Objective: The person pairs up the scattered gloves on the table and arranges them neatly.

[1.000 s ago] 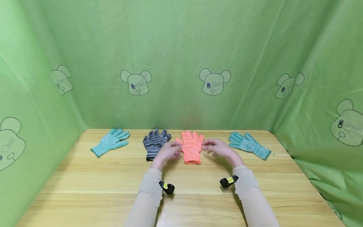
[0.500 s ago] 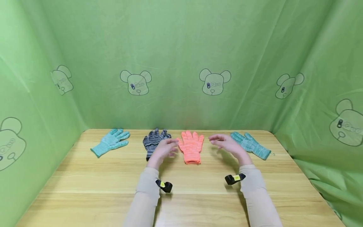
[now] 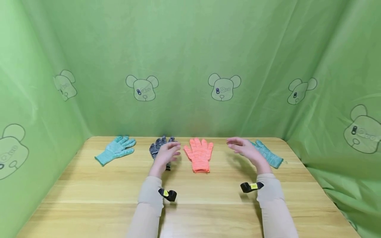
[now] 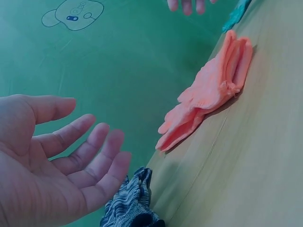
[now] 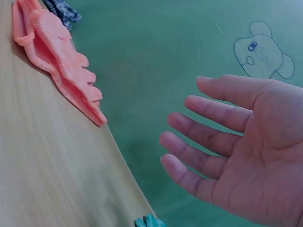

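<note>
An orange knit glove (image 3: 200,155) lies flat near the back of the table, its fingers toward the green cloth. My left hand (image 3: 166,154) hovers over a black-and-grey striped glove (image 3: 157,148) and hides part of it. Loosely bent, its fingers (image 4: 97,156) hold nothing. On the other side, my right hand (image 3: 246,148) hangs above the table, overlapping the teal glove (image 3: 270,156) at the right in the head view. Its palm shows bare in the right wrist view, fingers (image 5: 203,132) apart and relaxed. The orange glove sits between both hands, touched by neither.
Another teal glove (image 3: 116,150) lies at the back left of the wooden table (image 3: 196,211). Green cloth (image 3: 184,43) with printed bear heads closes off the back and both sides. Each wrist carries a small black camera (image 3: 169,195).
Both hands have drawn away from the orange glove, the left one leftward over the striped glove, the right one rightward and up. The orange glove stays where it was.
</note>
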Motion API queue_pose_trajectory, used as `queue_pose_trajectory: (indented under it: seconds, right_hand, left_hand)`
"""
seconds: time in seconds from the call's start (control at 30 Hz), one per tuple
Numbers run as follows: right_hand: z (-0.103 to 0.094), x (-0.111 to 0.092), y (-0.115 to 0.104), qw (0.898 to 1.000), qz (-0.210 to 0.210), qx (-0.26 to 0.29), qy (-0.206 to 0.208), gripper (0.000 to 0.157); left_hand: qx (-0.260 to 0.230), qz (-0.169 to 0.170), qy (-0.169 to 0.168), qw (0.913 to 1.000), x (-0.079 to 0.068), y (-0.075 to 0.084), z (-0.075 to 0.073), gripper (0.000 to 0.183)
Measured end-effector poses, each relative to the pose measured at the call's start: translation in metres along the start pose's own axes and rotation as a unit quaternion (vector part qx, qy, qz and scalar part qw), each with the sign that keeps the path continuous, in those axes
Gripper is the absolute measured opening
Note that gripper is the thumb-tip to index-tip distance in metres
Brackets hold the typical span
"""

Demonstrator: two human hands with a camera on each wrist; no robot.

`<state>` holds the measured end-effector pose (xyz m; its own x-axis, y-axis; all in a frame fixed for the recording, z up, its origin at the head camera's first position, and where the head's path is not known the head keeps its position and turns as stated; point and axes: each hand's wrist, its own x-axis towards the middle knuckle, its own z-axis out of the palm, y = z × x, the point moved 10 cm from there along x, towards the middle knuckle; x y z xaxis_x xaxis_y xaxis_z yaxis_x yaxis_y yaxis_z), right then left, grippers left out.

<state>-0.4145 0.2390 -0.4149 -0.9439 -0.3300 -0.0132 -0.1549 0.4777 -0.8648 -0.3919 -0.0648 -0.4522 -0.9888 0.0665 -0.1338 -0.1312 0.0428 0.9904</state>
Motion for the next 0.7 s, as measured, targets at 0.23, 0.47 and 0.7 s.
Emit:
queue_pose_trajectory:
  seconds: [0.23,0.47,0.7]
  right_hand:
    - [-0.018,-0.004,0.003,1.000,-0.005,0.002,0.030,0.052]
    - [-0.030,-0.008,0.007,0.999,0.003,-0.009,0.051,0.053]
    - [-0.039,-0.012,0.009,0.998,0.001,-0.020,0.067,0.059]
  left_hand:
    - [0.017,0.024,0.023,0.9993,0.002,0.001,-0.008,0.037]
    - [0.032,0.055,0.055,0.9965,0.003,0.006,-0.029,0.038]
    - [0.065,0.081,0.074,0.9918,0.000,0.014,-0.048,0.036]
